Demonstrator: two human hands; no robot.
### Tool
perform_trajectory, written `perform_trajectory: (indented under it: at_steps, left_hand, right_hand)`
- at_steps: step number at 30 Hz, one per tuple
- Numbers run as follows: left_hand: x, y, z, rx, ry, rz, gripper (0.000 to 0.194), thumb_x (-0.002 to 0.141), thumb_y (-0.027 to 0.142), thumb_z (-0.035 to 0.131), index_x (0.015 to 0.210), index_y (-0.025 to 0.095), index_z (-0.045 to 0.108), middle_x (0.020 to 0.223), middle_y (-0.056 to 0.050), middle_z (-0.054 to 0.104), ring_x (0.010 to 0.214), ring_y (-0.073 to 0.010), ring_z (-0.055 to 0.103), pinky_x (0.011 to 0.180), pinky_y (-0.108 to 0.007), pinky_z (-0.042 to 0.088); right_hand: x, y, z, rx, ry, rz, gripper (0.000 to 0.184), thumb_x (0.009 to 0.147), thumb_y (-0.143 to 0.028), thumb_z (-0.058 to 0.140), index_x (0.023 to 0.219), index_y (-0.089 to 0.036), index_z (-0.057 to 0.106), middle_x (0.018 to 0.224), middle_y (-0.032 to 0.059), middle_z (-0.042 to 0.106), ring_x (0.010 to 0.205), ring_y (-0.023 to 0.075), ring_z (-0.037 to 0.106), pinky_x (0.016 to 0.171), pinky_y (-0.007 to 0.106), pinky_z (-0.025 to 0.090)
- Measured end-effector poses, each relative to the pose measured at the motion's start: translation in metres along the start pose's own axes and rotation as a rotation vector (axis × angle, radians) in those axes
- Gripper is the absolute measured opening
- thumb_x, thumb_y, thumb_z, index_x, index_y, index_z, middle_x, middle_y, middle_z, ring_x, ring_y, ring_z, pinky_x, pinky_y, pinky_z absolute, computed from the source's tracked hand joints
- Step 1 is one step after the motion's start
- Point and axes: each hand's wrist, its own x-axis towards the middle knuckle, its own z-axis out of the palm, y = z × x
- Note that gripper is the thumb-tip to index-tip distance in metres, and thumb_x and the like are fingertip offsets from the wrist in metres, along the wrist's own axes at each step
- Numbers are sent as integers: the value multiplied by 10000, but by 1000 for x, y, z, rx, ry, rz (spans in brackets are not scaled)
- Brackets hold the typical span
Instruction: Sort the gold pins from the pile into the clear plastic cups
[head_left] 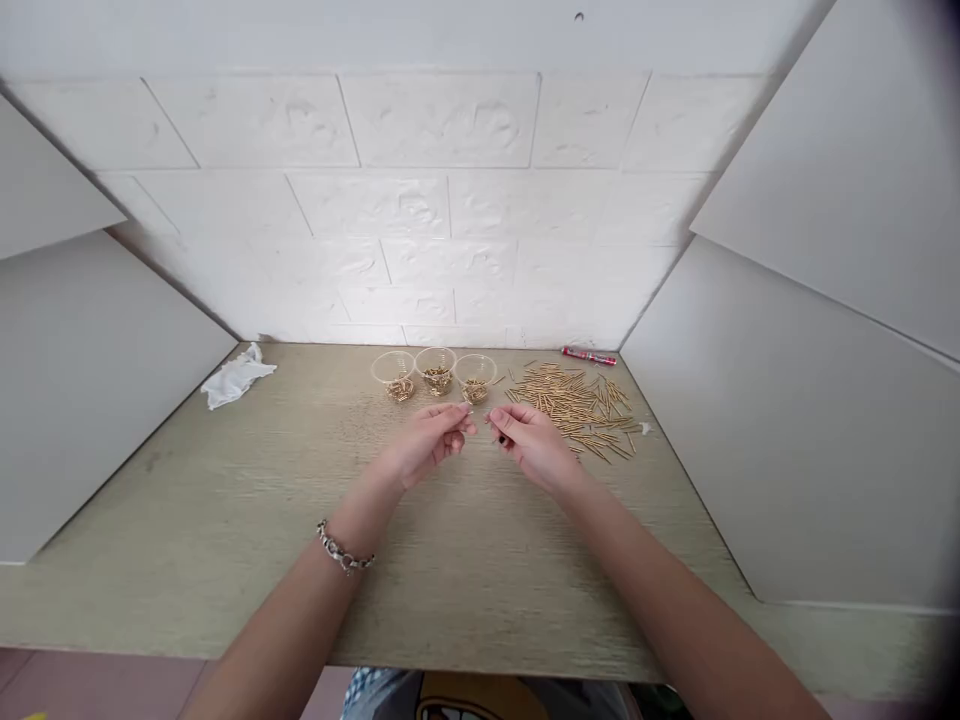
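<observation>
My left hand [433,438] is closed in a pinch, thumb against forefinger, in front of the clear plastic cups. Facing it across a small gap, my right hand [531,440] is pinched too. A tiny pale bit seems to show at each set of fingertips, too small to name. Just beyond them stand a right cup [475,368], a middle cup [436,362] and a left cup [394,368], each with small gold-coloured metal pieces inside. A loose heap of thin gold-coloured metal pins [559,395] lies beside my right hand.
Tiny scattered bits [367,422] lie left of my left hand. A crumpled white tissue [237,377] rests at the back left, and a red pen [589,356] at the back right. White panels [787,430] enclose the table [480,570] at both sides, with a white brick-patterned wall [442,120] behind.
</observation>
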Motion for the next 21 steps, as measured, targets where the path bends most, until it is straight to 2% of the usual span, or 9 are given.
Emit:
perform_trajectory:
  at_steps: [6,10,17,21]
  left_hand:
    - [1,-5,-2,29,-45,14,257,601,276,748,758,103,641,724,-19,618,520,-19,469,505,-142,370]
    - [1,-4,-4,-1,-20,22,274,583,272,761,771,105,654,733,-31,630,540,-31,479,530,-156,386]
    - [-2,-3,-1,37,3,28,276,620,308,736,782,105,643,742,-41,634,543,-35,468,530,-166,370]
    - [-2,-4,-1,55,17,36,299,622,347,727,775,110,627,724,-32,624,532,-38,465,525,-170,362]
  right_hand:
    - [-2,0,0,139,-99,32,215,605,-320,705,749,-170,652,702,2,597,583,65,468,572,217,359]
    - [-2,-1,0,138,-89,38,236,591,-308,719,772,-170,656,723,8,615,608,74,493,604,228,383]
    - [0,0,-2,116,36,-71,337,624,-487,668,685,-167,580,624,-1,578,517,79,452,493,225,339]
    - [2,2,-4,66,55,-66,442,668,-596,575,586,-173,474,527,-21,503,456,76,415,451,228,305]
